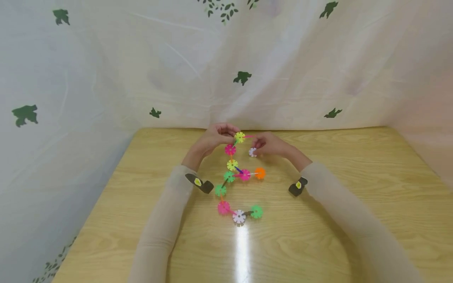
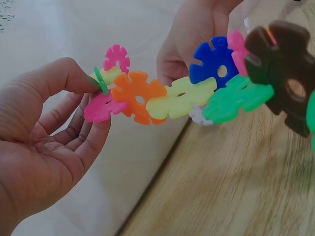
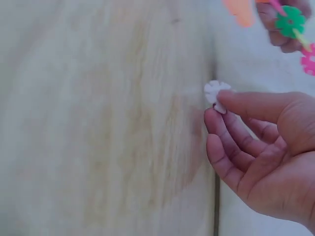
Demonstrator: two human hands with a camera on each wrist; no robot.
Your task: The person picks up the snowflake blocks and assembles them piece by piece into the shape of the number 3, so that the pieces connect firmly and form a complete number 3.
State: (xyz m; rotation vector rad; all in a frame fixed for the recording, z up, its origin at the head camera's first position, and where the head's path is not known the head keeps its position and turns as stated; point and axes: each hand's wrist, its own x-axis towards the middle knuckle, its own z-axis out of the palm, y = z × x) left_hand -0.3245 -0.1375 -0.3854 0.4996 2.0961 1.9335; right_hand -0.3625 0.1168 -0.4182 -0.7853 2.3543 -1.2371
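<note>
A chain of notched plastic snowflake discs, in pink, yellow, green, orange, brown, blue and white, runs down the middle of the head view, with side branches to the right. My left hand pinches its far end between thumb and fingers, at a green disc and a pink disc. A yellow disc and another pink disc stick out beyond that grip. My right hand pinches a loose white snowflake disc between thumb and index finger, apart from the chain and just right of it.
Beneath lies a wood-grain table, its far edge close behind both hands. A pale curtain with green leaf and bird shapes hangs behind and on the left. The chain's near branch ends in a green disc.
</note>
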